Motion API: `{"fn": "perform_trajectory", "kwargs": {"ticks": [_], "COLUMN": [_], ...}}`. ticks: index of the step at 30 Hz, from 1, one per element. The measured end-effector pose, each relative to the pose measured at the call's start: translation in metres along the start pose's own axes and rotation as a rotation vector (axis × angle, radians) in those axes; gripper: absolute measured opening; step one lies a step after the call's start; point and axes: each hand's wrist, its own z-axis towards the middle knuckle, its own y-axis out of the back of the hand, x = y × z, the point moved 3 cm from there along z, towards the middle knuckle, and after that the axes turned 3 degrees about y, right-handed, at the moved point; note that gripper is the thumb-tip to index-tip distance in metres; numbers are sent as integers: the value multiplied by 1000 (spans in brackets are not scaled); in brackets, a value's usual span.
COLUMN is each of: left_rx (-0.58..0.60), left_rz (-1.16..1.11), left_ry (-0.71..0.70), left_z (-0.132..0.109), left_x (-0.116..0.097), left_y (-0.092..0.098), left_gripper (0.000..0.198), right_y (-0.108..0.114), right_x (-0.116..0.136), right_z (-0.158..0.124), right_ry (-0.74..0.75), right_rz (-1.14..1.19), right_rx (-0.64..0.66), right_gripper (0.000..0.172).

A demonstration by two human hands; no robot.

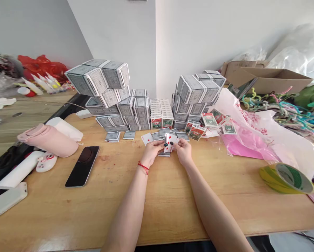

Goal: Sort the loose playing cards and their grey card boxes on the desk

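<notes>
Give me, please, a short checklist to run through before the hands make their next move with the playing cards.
1. Left hand has a grip on the playing cards: ok, it pinches them at their left side.
2. Right hand has a grip too: ok, at their right side.
3. All face-up cards are together: not ok, a separate face-up card shows just beyond the left hand.
4. Number of cards held is known: cannot tell, they overlap.
5. Left stack of card blocks is stable: cannot tell, its upper blocks jut out.
6. Phone is apart from both hands: ok, it lies off to the left.
</notes>
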Motion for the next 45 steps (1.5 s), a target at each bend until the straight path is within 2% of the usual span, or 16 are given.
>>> {"fn": "perform_trajectory", "kwargs": {"ticks": [9, 15, 24, 36, 40, 45], "left_rx": [-121, -143, -187, -273, -213, 10], "left_rz": [69, 77, 116, 581, 432, 71], "left_ry": [-44, -29, -63, -290, -225, -33], "left_z": [-1, -1, 2, 7, 4, -3], "left_x": [-3, -3, -2, -4, -7, -8], "left_y": [3, 6, 10, 17, 15, 8], "left_gripper": [35, 40, 35, 26, 29, 36], "right_y": [1, 1, 3, 0, 0, 0], "right_x": [-1, -3, -9, -10, -8, -4], "right_z": [0, 1, 5, 5, 5, 3], "right_ry": [-28, -55, -111, -143, -143, -169], "right_rz": [28, 32, 42, -64, -32, 44], "right_rx": [33, 65, 116, 220, 213, 199], "right_gripper": [30, 32, 34, 34, 36, 39]}}
